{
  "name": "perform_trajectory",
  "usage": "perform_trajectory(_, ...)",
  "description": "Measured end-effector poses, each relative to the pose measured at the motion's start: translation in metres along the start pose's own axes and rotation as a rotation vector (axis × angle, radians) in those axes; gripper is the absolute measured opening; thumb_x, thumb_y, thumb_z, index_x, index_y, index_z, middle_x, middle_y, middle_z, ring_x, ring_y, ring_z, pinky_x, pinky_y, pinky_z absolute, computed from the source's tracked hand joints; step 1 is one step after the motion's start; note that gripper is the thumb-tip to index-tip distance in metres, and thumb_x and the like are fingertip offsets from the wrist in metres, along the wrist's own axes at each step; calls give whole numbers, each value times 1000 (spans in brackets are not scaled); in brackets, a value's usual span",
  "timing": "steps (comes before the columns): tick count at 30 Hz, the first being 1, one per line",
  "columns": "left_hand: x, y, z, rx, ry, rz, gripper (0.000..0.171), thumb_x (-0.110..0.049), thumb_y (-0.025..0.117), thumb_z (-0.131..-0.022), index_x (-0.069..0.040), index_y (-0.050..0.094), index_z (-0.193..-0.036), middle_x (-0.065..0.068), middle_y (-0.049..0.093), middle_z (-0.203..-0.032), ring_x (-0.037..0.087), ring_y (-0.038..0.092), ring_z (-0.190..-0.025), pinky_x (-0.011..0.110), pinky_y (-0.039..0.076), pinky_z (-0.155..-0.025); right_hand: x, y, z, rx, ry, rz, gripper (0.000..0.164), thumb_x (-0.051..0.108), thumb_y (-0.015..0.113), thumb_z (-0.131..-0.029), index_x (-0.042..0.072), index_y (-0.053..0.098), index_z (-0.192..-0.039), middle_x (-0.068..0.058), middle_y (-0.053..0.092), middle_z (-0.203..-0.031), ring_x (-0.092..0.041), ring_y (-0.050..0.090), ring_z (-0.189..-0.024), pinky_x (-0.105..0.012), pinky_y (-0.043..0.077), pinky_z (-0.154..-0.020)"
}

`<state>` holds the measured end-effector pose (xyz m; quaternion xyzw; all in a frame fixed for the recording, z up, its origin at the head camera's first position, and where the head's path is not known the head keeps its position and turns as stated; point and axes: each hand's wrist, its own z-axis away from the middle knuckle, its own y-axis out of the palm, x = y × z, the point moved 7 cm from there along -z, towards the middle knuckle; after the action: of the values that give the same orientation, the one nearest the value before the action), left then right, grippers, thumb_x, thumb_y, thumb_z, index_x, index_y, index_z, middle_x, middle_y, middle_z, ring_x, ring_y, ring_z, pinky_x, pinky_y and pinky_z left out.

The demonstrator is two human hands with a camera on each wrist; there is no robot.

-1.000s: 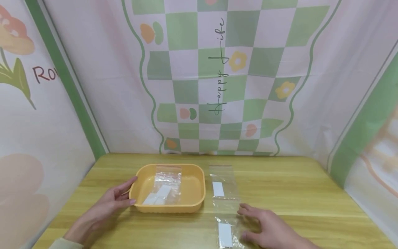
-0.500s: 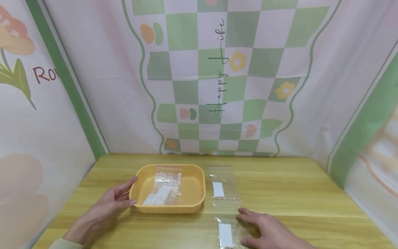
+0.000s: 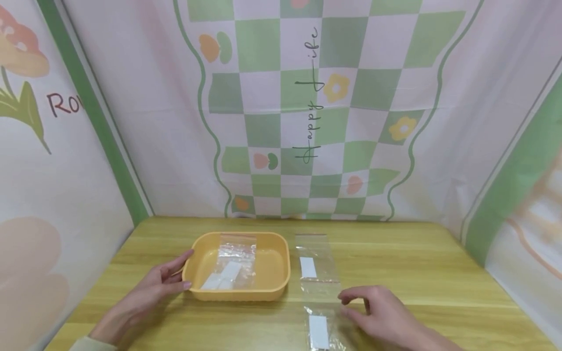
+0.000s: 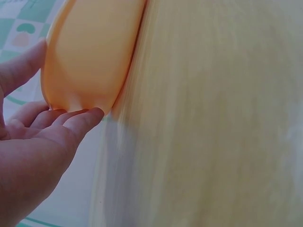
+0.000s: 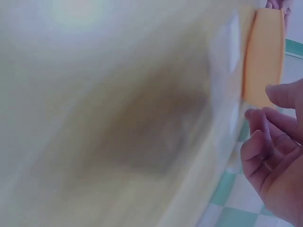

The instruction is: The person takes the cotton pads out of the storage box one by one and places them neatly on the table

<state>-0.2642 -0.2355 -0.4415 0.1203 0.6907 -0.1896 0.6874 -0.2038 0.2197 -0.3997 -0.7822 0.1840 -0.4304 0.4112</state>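
Note:
A yellow plastic basin [image 3: 276, 263] stands on the table. My left hand [image 3: 151, 287] holds its left end, with thumb and fingers spread along the rim and wall. Clear zip-lock bags [image 3: 237, 246] with white labels lie in the basin; they overlap, so their number is hard to tell. Right of the basin lie two more clear bags, a far bag [image 3: 322, 258] and a near bag [image 3: 333, 326], each with a white label. My right hand [image 3: 384, 312] is beside the near bag's right edge, fingers bent, a gap between thumb and index finger, nothing held.
The wood-grain table [image 3: 417, 268] extends to both sides. Behind it hangs a printed cloth [image 3: 259, 92] with green and white checks, and cloth walls stand at left and right.
My right hand has lifted slightly from the near bag, with thumb and index finger drawn closer together. The left hand, basin and bags look the same.

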Motion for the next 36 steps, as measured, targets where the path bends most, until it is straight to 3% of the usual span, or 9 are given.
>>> perform_trajectory(1,0,0,0,1,-2,1,85,-3,68,-100,3,14,-165,27,4,-170,55,27,-147,24,47,-107,1,-3,-3,-8,18,-14,18,16,81,-93,9,80,-110,4,77,-88,7,34,-47,-20,37,-38)
perform_trajectory(2,0,0,0,2,-1,1,86,-4,68,-99,3,14,-165,27,3,-170,55,28,-147,25,46,-107,3,-7,-7,-16,29,-11,16,15,81,-92,11,81,-108,6,78,-94,7,36,-48,-20,38,-38)
perform_trajectory(8,2,-1,0,6,0,9,88,-4,70,-98,3,14,-165,27,3,-170,55,28,-147,27,47,-108,21,-21,-36,22,73,-36,10,19,78,-96,13,81,-103,15,73,-87,0,47,-50,-24,45,-43)
perform_trajectory(13,2,-2,-1,7,4,15,89,-4,70,-98,3,13,-165,26,3,-170,55,27,-147,27,47,-108,40,-18,-68,81,75,-57,12,21,78,-96,12,80,-103,15,71,-84,-5,56,-56,-25,50,-49)
perform_trajectory(24,2,0,-1,12,-2,42,89,-2,70,-97,4,12,-165,27,3,-170,55,25,-148,28,47,-108,82,23,-138,183,-16,-62,14,17,79,-94,9,78,-105,12,69,-79,-5,59,-60,-26,54,-61)
perform_trajectory(30,2,0,-2,9,1,51,90,0,70,-97,4,12,-165,26,2,-170,54,24,-149,29,47,-109,86,56,-170,217,-31,-80,16,17,80,-93,2,78,-99,5,72,-78,-4,61,-67,-27,55,-66)
perform_trajectory(36,2,-1,-2,5,-5,45,90,0,69,-96,4,12,-165,26,1,-170,54,24,-149,29,47,-109,84,84,-190,258,-82,-32,32,22,86,-86,-4,77,-101,1,71,-70,-3,61,-65,-23,54,-71)
